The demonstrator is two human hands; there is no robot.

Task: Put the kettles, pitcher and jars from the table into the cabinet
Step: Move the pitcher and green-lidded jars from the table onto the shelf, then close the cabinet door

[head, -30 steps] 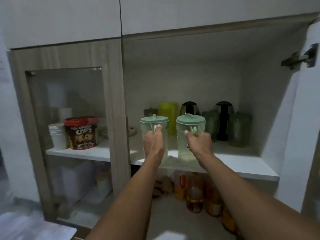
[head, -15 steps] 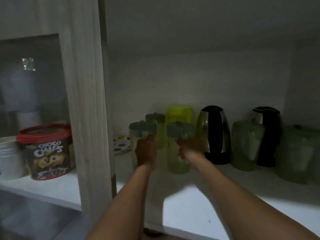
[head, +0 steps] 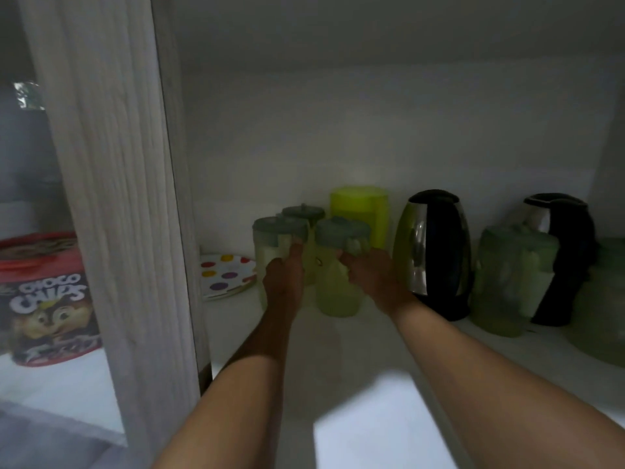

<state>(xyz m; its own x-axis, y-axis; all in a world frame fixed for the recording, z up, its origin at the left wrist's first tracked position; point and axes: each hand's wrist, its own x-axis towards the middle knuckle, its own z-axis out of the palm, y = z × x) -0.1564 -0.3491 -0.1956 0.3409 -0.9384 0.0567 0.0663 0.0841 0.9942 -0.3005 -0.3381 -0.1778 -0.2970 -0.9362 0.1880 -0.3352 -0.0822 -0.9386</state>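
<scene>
Two kettles (head: 434,252) (head: 561,255), six jars (head: 338,269), one plate (head: 226,275), one tub (head: 47,299).

On the cabinet shelf (head: 355,367), the left hand (head: 282,282) gripped one green-lidded jar (head: 270,245) and the right hand (head: 375,279) another (head: 334,286), near the shelf's left edge beside a kettle (head: 436,252).

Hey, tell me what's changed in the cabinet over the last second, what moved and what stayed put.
Both green-lidded jars moved from the shelf's front edge deep into the cabinet: the left hand carried the left jar and the right hand carried the right jar, and both hands still grip them. The two kettles, the yellow-green pitcher, the spotted plate and the Choco Chips tub stayed put.
</scene>
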